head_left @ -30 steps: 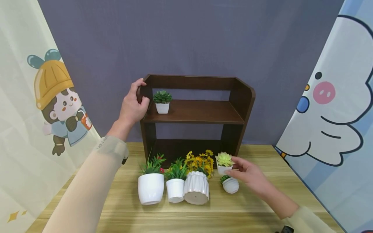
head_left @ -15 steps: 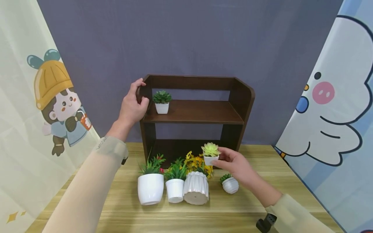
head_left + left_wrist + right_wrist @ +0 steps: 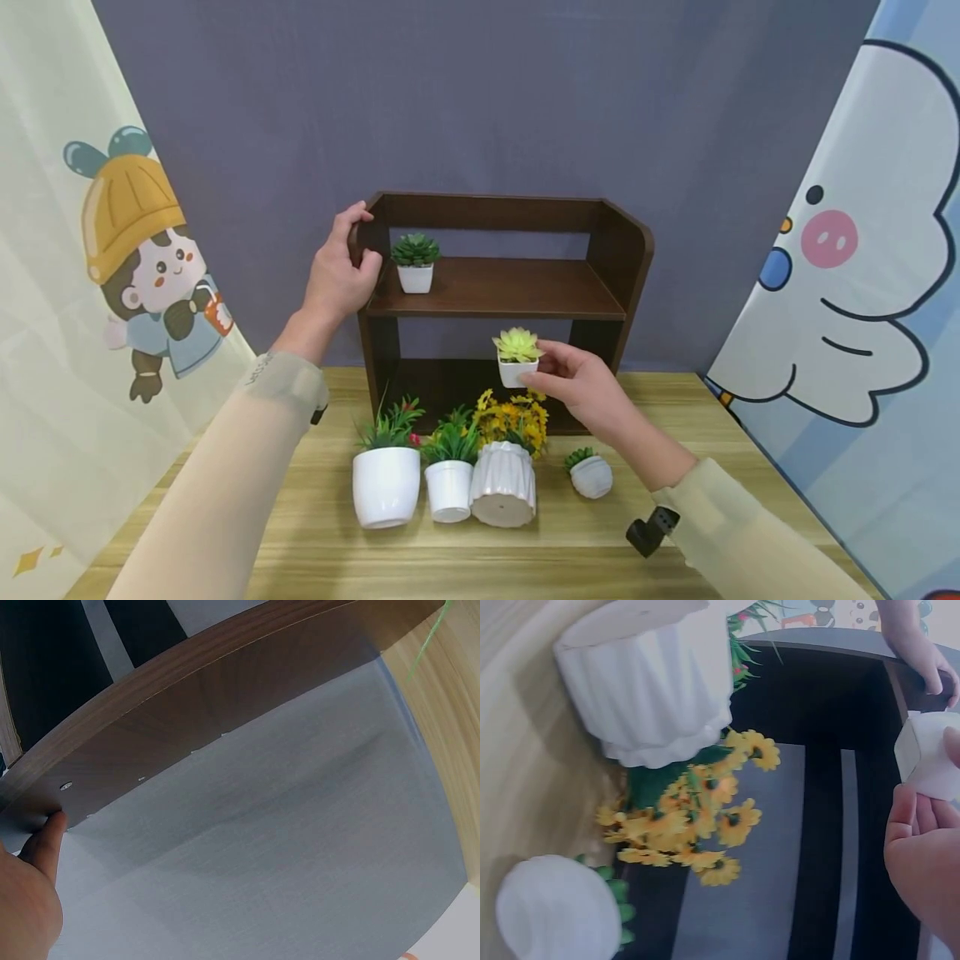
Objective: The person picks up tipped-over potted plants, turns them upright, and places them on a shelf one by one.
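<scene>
My left hand point(image 3: 339, 271) grips the upper left side panel of a dark brown two-tier shelf point(image 3: 517, 312); in the left wrist view a finger point(image 3: 49, 844) lies against the panel's outer face. Between thumb and fingers, my right hand point(image 3: 588, 392) pinches a light green potted succulent point(image 3: 517, 358) by its square white pot. It hangs upright in front of the lower tier, apart from the shelf. In the right wrist view the white pot point(image 3: 930, 754) shows, its plant hidden. A dark green potted succulent point(image 3: 416, 262) stands at the left of the upper tier.
Before the shelf stand a white pot with red flowers point(image 3: 386, 487), a smaller grass pot point(image 3: 450, 492), and a fluted pot point(image 3: 504, 487) tipped toward me with yellow flowers point(image 3: 517, 421). A small round succulent pot point(image 3: 591, 477) leans at their right on the wooden table point(image 3: 525, 567).
My right hand has lifted the light green potted succulent from near the table and carried it up and left. My left hand has stayed on the shelf's side.
</scene>
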A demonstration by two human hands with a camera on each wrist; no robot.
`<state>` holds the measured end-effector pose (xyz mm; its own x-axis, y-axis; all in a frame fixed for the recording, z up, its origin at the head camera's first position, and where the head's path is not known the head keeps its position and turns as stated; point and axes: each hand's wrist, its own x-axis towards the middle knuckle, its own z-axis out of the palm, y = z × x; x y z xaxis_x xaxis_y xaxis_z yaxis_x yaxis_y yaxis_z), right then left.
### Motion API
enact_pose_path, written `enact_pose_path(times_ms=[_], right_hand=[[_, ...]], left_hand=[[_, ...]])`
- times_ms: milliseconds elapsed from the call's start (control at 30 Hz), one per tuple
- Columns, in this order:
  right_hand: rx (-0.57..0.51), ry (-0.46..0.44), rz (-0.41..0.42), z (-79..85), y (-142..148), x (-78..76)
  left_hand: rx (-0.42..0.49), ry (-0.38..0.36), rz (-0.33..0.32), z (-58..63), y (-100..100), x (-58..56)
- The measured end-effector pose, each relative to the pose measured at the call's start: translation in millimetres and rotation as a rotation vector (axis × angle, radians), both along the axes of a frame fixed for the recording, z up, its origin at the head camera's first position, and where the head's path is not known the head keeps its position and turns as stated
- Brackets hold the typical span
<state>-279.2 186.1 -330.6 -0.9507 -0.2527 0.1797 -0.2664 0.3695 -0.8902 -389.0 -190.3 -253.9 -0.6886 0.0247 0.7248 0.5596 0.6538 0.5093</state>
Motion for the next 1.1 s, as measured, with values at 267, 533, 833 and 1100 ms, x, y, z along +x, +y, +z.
enact_pose_path(times_ms=[267, 533, 833, 1100], right_hand=[[0.014, 0.035, -0.003, 22.4, -10.5, -12.8], [0.002, 0.069, 0.012, 41.6, -15.3, -25.5], [-0.030, 0.064, -0.008, 54.8, -24.1, -41.4], [-0.036, 0.060, -0.017, 67.3, -31.1, -59.6]], left_hand=[[0.005, 0.004, 0.001, -0.3, -0.1, 0.0], [0.006, 0.001, 0.003, -0.2, -0.3, -1.4], [0.001, -0.003, 0.003, -0.6, 0.4, -0.7], [0.004, -0.004, 0.001, 0.2, -0.2, -0.4]])
